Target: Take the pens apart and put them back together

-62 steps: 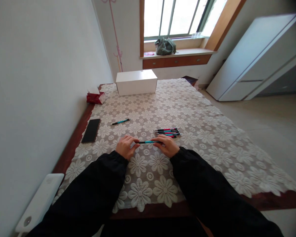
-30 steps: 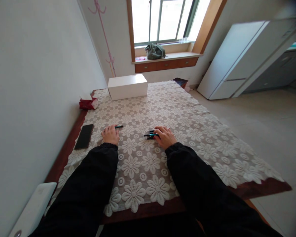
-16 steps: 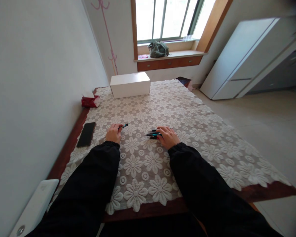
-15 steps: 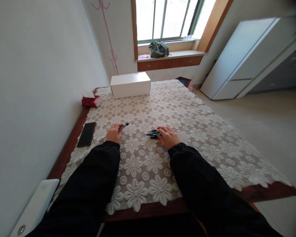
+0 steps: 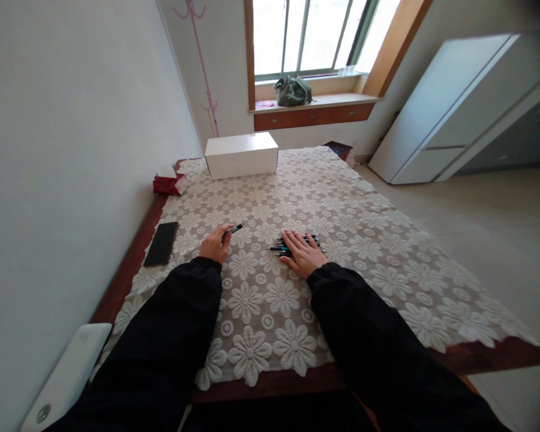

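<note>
Teal pen (image 5: 234,228) – left hand (image 5: 214,244) pinching it | right hand (image 5: 302,254) flat (fingers spread) on pens (image 5: 297,243)

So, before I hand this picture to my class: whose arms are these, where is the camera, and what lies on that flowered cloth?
No machine is at work here. The camera sits on a person's head and looks forward and down, so the two black sleeves are that person's own arms.

The left hand has a grip on one teal pen, raised off the cloth. The right hand lies flat, fingers spread, on a small bunch of pens.

These rest on a lace tablecloth with a flower pattern, spread over a wooden table. By the left edge lies a dark phone. At the far end stand a white box and a red tissue pack. A green bag sits on the windowsill behind.
</note>
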Demonstrator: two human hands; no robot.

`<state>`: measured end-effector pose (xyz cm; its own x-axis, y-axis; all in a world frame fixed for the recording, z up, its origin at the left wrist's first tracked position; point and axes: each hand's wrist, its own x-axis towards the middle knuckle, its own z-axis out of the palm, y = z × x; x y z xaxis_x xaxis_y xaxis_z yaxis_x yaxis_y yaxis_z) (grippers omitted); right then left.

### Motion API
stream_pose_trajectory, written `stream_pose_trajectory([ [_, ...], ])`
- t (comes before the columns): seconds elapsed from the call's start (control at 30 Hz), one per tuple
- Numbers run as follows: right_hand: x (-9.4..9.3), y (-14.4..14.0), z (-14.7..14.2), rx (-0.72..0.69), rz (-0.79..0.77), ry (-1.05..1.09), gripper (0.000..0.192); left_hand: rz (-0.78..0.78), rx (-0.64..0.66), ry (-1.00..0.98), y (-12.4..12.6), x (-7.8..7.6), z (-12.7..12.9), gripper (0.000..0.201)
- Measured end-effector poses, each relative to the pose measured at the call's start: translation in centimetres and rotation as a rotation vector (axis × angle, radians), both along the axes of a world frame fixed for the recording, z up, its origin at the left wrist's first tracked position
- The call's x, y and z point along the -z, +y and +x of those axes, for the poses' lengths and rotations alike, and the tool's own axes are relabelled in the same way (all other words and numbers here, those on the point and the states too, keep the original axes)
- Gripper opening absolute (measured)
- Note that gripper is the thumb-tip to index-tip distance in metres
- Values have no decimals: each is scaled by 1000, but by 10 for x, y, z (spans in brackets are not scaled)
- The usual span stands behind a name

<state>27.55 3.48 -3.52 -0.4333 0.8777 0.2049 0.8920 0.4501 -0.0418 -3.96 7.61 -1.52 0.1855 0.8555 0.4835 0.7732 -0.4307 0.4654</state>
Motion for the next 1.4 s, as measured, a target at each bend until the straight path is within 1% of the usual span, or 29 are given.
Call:
stream_pose_trajectory([
  [0.07, -3, 0, 0, -22, 25, 23, 71, 19, 19, 8, -1, -3, 1, 31],
  [0.13, -11, -1, -1, -60, 64, 90, 70, 30, 42, 2, -5, -8, 3, 30],
  [0.2, -21, -4, -4, -101, 103, 217, 65, 28, 91, -25, -14, -14, 9, 28],
  [0.23, -25, -7, -7, -130, 109, 306, 59, 20, 140, -43, -21, -18, 13, 27],
  [0.3, -32, -15, -15, -208, 70, 528, 52, -7, 236, -67, -36, -24, 25, 25],
  [0.37, -34, -23, -25, -263, -12, 736, 46, -29, 287, -58, -52, -27, 39, 24],
  [0.43, -32, -29, -34, -278, -67, 827, 34, -57, 343, -17, -65, -26, 51, 24],
  [0.47, -30, -30, -38, -286, -87, 840, 28, -70, 344, -2, -69, -24, 56, 24],
  [0.57, -25, -29, -40, -288, -121, 814, 24, -126, 328, 25, -71, -16, 59, 23],
  [0.7, -25, -23, -35, -235, -108, 770, 20, -168, 283, -41, -66, -8, 47, 22],
  [0.77, -26, -22, -33, -228, -106, 736, 21, -183, 250, -81, -65, -5, 40, 21],
  [0.83, -27, -23, -33, -255, -120, 665, 24, -186, 236, -104, -64, -3, 36, 22],
  [0.9, -28, -26, -34, -276, -142, 551, 28, -166, 252, -111, -64, -2, 34, 22],
  [1.03, -33, -31, -36, -220, -207, 331, 33, -106, 317, -102, -64, -2, 33, 22],
  [1.13, -36, -32, -37, -173, -244, 257, 35, -77, 357, -60, -66, -5, 33, 23],
  [1.3, -33, -33, -39, -165, -286, 147, 32, -46, 323, 82, -72, -12, 35, 25],
  [1.4, -27, -32, -39, -188, -280, 126, 27, -72, 313, 198, -73, -15, 36, 36],
])
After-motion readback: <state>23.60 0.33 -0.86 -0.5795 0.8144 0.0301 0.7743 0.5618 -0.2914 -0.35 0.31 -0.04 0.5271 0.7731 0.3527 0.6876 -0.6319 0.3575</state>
